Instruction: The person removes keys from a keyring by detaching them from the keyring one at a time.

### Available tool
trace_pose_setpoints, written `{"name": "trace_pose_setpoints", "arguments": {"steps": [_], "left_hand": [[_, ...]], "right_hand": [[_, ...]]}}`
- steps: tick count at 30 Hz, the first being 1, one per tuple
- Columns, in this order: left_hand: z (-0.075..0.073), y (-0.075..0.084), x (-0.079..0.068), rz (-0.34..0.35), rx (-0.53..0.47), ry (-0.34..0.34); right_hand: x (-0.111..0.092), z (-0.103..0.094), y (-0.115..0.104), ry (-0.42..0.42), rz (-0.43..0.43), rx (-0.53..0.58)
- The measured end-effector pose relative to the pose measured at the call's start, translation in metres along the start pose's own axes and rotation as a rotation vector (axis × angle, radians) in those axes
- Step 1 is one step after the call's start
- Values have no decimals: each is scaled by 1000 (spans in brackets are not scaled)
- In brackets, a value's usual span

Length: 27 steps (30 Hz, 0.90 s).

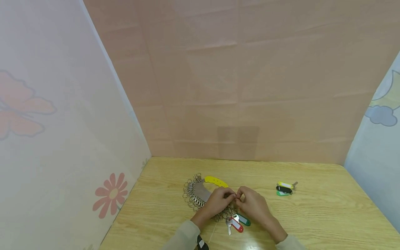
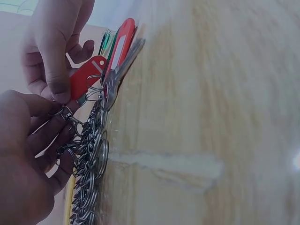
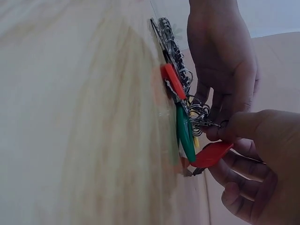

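Note:
A grey plate (image 1: 201, 191) with a yellow grip (image 1: 216, 181) lies on the table, its curved edge lined with metal key rings (image 1: 189, 192). My left hand (image 1: 218, 201) is over its right side and pinches a metal split ring (image 2: 64, 112) with a swivel. Fingertip to fingertip with it, my right hand (image 1: 254, 205) pinches a red key tag (image 2: 86, 76) by its ring end, partly hidden by the fingers. Below the hands lie another red key tag (image 1: 236, 225) with a silver key (image 1: 229, 225) and a green key tag (image 1: 243, 219).
To the right on the wooden table (image 1: 328, 201) lie a yellow key tag (image 1: 285, 185), a black tag (image 1: 283, 189) and a light green tag (image 1: 282, 193) with keys. Cloth-covered walls (image 1: 250, 86) stand behind and at both sides.

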<state>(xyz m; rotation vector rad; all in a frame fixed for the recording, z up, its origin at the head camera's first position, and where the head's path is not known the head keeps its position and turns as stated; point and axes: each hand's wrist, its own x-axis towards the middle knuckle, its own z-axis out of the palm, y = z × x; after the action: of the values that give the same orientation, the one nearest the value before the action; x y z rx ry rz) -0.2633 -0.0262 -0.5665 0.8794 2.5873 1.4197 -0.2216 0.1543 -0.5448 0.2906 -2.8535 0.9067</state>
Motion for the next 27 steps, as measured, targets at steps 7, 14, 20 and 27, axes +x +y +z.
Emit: {"name": "trace_pose_setpoints", "arguments": {"steps": [7, 14, 20, 27], "left_hand": [[0, 2, 1, -17, 19, 8], [3, 2, 1, -34, 43, 19], [3, 4, 0, -38, 78, 21], [2, 4, 0, -38, 85, 21]], "right_hand": [[-1, 0, 0, 55, -26, -38], [0, 0, -1, 111, -83, -108], [1, -3, -3, 80, -60, -125], [1, -3, -2, 90, -37, -142]]}}
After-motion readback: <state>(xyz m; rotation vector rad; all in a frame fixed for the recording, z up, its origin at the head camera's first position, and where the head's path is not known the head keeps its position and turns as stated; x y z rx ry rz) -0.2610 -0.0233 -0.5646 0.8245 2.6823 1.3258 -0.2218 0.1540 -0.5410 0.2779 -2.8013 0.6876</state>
